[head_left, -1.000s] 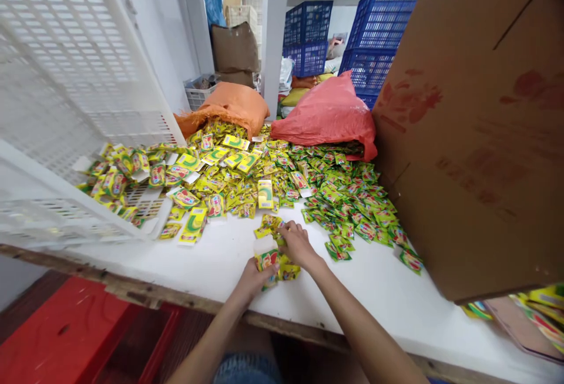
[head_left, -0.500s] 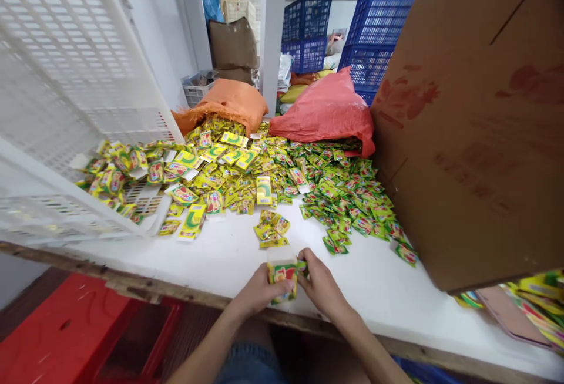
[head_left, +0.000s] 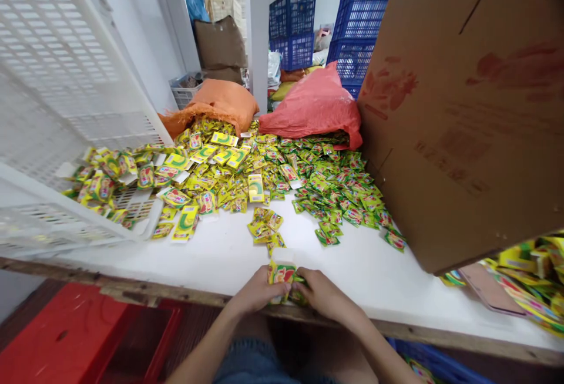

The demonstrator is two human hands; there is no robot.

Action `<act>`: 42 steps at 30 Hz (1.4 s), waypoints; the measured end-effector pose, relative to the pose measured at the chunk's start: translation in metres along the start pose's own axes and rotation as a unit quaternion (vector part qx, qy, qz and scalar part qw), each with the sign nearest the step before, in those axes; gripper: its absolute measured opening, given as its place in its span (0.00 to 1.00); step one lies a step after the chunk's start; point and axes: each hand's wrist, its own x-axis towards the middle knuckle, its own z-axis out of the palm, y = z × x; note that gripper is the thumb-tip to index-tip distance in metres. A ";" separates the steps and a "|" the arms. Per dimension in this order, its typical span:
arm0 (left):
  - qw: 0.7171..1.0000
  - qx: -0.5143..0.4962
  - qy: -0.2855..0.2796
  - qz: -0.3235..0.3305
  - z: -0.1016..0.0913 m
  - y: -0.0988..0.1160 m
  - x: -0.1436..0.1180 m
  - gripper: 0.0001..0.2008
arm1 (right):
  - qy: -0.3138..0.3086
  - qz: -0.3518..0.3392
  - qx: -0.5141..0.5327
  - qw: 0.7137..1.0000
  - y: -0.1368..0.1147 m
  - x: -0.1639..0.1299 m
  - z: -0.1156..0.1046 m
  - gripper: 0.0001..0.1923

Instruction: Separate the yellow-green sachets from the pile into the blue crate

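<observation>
My left hand (head_left: pixel 255 291) grips a small yellow-green carton (head_left: pixel 282 271) with its white flap up, at the near edge of the white table (head_left: pixel 220 255). My right hand (head_left: pixel 324 293) is closed on small sachets pressed against the carton's right side. A little cluster of loose sachets (head_left: pixel 264 228) lies just beyond the carton. A big heap of yellow and green sachets (head_left: pixel 282 167) covers the table's middle and back. Flat printed cartons (head_left: pixel 187 219) lie along the heap's left front.
A tipped white plastic crate (head_left: pixel 66 108) holds sachets at the left. A large cardboard box (head_left: pixel 462 114) leans in from the right. Orange sack (head_left: pixel 220 105) and red sack (head_left: pixel 315 108) lie behind the heap; blue crates (head_left: pixel 293 26) stand further back. A red stool (head_left: pixel 66 331) sits below left.
My right hand left the loose cluster and came back to the carton with sachets. Both hands drew the carton toward the table's near edge.
</observation>
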 end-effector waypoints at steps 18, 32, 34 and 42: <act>0.999 -0.025 0.031 -0.025 0.006 0.005 0.002 0.10 | 0.254 -0.102 0.204 0.940 -0.042 0.020 -0.024 0.09; 0.998 -0.020 0.055 -0.034 0.003 0.000 0.006 0.14 | 0.164 -0.104 -0.055 0.979 -0.061 0.017 -0.035 0.08; 0.997 -0.017 0.064 -0.042 0.002 0.001 0.005 0.13 | 0.126 -0.132 -0.044 0.982 -0.068 0.018 -0.039 0.08; 0.999 -0.033 0.022 0.005 -0.001 -0.003 0.004 0.19 | 0.173 -0.100 0.043 0.979 -0.059 0.021 -0.032 0.03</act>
